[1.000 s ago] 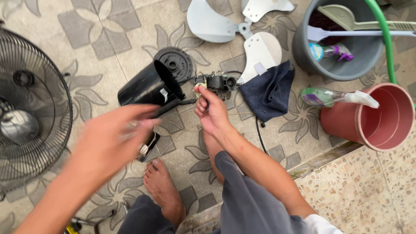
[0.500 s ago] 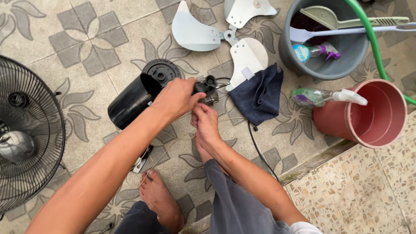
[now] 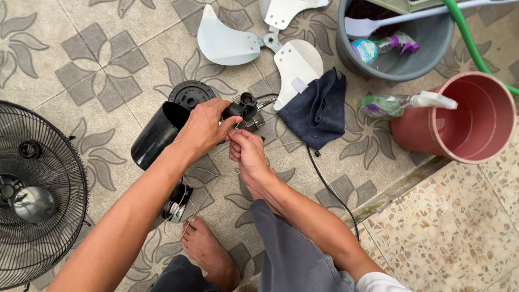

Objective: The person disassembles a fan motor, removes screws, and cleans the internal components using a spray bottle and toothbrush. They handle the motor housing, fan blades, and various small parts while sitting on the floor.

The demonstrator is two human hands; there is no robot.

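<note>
My left hand (image 3: 203, 127) is closed around the small black fan motor (image 3: 247, 112), which lies on the patterned tile floor. My right hand (image 3: 246, 151) sits just below it, its fingertips pinching thin pale wires (image 3: 216, 174) that trail from the motor. A black plastic motor housing (image 3: 158, 134) lies on its side directly left of my left hand, with a round black cap (image 3: 191, 94) behind it. A black power cord (image 3: 327, 184) runs from the motor toward my right leg.
A wire fan guard (image 3: 38, 194) lies at the left edge. Grey fan blades (image 3: 254, 46) and a dark blue cloth (image 3: 319, 108) lie beyond the motor. A grey bucket (image 3: 397, 67), a pink bucket (image 3: 459, 121) and a spray bottle (image 3: 400, 103) stand at the right. My bare foot (image 3: 208, 254) rests below.
My left hand has come forward from near the camera and closed on the motor. My right hand has stayed at the motor, holding the wires.
</note>
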